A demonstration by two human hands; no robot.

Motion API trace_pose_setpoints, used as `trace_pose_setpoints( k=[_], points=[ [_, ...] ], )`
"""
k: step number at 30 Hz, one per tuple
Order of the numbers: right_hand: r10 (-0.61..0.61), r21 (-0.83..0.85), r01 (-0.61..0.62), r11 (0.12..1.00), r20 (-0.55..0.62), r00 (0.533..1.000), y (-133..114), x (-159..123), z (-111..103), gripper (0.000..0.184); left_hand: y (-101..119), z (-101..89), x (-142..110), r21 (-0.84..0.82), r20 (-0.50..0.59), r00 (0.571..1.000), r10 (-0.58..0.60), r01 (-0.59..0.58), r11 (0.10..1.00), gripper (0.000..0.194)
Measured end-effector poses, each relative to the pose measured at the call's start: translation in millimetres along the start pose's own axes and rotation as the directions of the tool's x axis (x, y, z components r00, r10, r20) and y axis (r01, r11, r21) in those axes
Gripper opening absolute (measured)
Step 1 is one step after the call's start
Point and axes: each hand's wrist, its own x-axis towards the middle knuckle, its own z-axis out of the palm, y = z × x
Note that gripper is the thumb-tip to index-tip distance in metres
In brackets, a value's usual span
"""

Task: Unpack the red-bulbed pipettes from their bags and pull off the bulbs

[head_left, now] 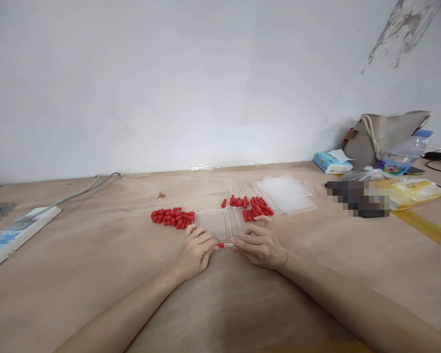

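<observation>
Close to the table's front, my left hand [197, 249] pinches a red rubber bulb [221, 245], whose end shows between the hands. My right hand [259, 244] pinches a thin clear tube [228, 245] in line with that bulb; they look joined like a dropper. Just beyond the hands lies a row of clear dropper tubes [218, 221]. A heap of loose red bulbs [172, 216] is left of the row. On its right, behind my right hand, are several droppers with red bulbs [257, 208] fitted, their tubes partly hidden.
Clear plastic bags [286, 193] lie behind on the right. Farther right are a tissue pack [332, 162], a beige bag [387, 135], a plastic bottle [413, 147] and a yellow packet [415, 193]. A white power strip [40, 220] with a grey cable is at left.
</observation>
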Motion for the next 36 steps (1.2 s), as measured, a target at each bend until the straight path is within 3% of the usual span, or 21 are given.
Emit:
trace_pose_setpoints(
  k=[3, 7, 12, 15, 19, 25, 36],
  points=[
    [0.022, 0.022, -0.021, 1.0, -0.012, 1.0, 5.9, -0.7, -5.5, 0.017, -6.4, -0.7, -5.2, -0.004, -0.008, 1.0, -0.016, 0.016, 1.0, 0.024],
    [0.257, 0.034, -0.255, 0.966, -0.087, 0.962, 18.4, -2.2, -9.9, 0.017, -21.4, -2.9, -12.9, -0.048, -0.142, 0.982, -0.125, 0.119, 0.992, 0.02],
    [0.44, 0.055, -0.437, 0.898, -0.052, 0.896, 23.0, 4.9, 2.7, 0.026, -42.3, -9.6, -4.9, -0.069, -0.366, 0.892, -0.265, 0.258, 0.964, 0.027],
    [0.502, 0.018, -0.501, 0.865, -0.032, 0.865, 22.4, 14.8, 11.5, 0.019, -54.3, -17.1, 2.0, 0.005, -0.402, 0.854, -0.33, 0.363, 0.932, 0.029],
    [0.468, -0.074, -0.47, 0.879, -0.048, 0.883, 23.2, 27.3, 20.3, 0.015, -63.8, -22.1, 2.3, 0.108, -0.374, 0.845, -0.383, 0.449, 0.887, 0.024],
    [0.354, -0.222, -0.353, 0.909, -0.039, 0.935, 21.2, 31.9, 32.5, 0.019, -67.1, -14.4, -4.8, 0.351, -0.315, 0.908, -0.276, 0.382, 0.855, 0.012],
    [0.356, -0.169, -0.338, 0.926, 0.091, 0.93, 8.8, 22.1, 27.9, 0.028, -53.5, -12.4, -8.3, 0.348, -0.411, 0.886, -0.213, 0.369, 0.862, 0.02]
  ],
)
